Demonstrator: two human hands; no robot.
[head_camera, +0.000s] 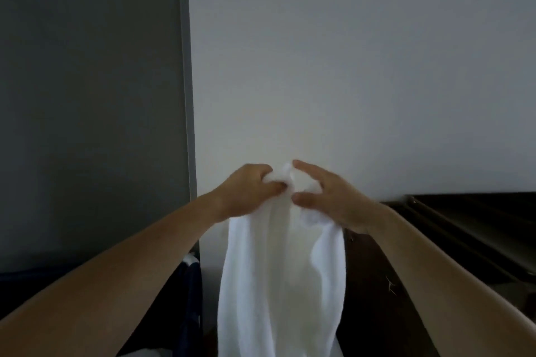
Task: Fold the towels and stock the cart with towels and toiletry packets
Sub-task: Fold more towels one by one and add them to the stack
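Left hand: the left hand (249, 185) is clamped on a bunched bit of the towel's top edge, fingers curled round the cloth.
Right hand: the right hand (322, 194) is just beside the left, nearly touching it. Its forefinger and thumb are spread apart toward the bunch, while its other fingers seem curled into the cloth under the palm.
Towel: the white towel (281, 284) hangs straight down from both hands in a long loose drape, and its lower end runs out of view.
Why held so: lifting it high likely lets its weight pull the folds out. The hands meet at the top probably to find or match corners before a fold.
Step in hand: my judgement is an early fold, with no neat edge made yet.
Cart and packets: not identifiable in view.
Beyond the hands: a pale wall (348, 66).
Right of the right hand: a dark desk (478, 226).
Left of the left hand: a grey panel (87, 95).
Below the left forearm: dark blue cloth (193, 293), too dim to identify.
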